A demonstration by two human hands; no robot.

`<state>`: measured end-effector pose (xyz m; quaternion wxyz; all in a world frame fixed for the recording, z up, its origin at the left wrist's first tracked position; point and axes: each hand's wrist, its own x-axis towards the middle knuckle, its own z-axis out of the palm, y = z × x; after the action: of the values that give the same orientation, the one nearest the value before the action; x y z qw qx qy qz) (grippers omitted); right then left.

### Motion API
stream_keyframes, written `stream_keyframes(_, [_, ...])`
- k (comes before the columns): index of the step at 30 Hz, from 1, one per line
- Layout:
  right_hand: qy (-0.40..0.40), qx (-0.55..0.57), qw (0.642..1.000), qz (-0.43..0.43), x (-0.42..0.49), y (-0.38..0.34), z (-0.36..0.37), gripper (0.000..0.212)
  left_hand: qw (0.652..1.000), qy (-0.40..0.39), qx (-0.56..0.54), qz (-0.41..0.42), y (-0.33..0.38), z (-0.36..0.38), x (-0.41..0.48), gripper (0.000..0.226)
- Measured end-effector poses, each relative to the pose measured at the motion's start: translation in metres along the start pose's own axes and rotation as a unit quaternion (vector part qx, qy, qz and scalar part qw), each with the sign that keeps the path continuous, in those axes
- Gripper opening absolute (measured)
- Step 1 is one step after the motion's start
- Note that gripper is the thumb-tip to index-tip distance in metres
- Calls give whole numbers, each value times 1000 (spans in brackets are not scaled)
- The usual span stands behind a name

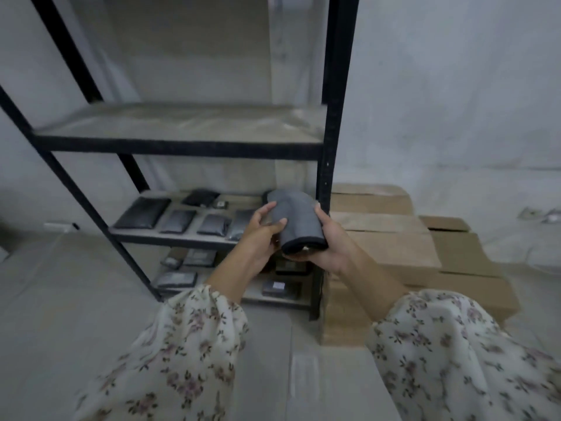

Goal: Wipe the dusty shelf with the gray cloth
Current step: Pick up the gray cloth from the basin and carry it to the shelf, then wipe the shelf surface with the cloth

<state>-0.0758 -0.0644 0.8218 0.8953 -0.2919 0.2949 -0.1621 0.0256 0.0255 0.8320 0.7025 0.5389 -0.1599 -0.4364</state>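
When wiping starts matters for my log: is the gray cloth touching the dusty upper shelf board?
No, the gray cloth is held folded between the left hand and right hand, lower than the dusty shelf board and apart from it.

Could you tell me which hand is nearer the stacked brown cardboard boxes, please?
Right. The right hand grips the folded gray cloth just left of the stacked brown cardboard boxes; the left hand holds the cloth's other side, farther left.

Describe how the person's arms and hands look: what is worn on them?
The left sleeve and right sleeve are loose, cream-white, with a small pink and dark floral print, gathered at the forearm. The left hand and right hand are bare, no gloves.
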Motion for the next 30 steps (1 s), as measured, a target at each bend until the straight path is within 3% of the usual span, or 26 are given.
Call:
stream_keyframes(8, [-87, -11, 996, 14, 4, -34, 56, 62, 978, -68, 176, 92, 60, -18, 13, 47])
stream_keyframes(11, [-81, -24, 996, -12, 27, -49, 83, 61, 955, -44, 257, 141, 84, -25, 43, 46])
stream_keyframes(15, [-43, -41, 996, -65, 76, -72, 122, 51, 874, 3, 444, 198, 119, -42, 114, 40])
stream_keyframes(18, [2, -73, 992, -101, 114, -95, 150, 44, 822, 15, 525, 220, 149, -53, 160, 31])
stream_keyframes(22, [95, -153, 968, -172, 157, -128, 175, 37, 738, -18, 616, 275, 173, -69, 218, 34])
stream_keyframes(25, [188, -211, 928, -242, 185, -146, 177, 34, 687, -58, 666, 286, 175, -81, 260, 42])
stream_keyframes(27, [266, -296, 871, -287, 200, -156, 167, 36, 645, -91, 697, 301, 171, -83, 280, 46])
stream_keyframes(30, [375, -545, 692, -288, 210, -170, 139, 40, 596, -128, 732, 305, 164, -80, 310, 53])
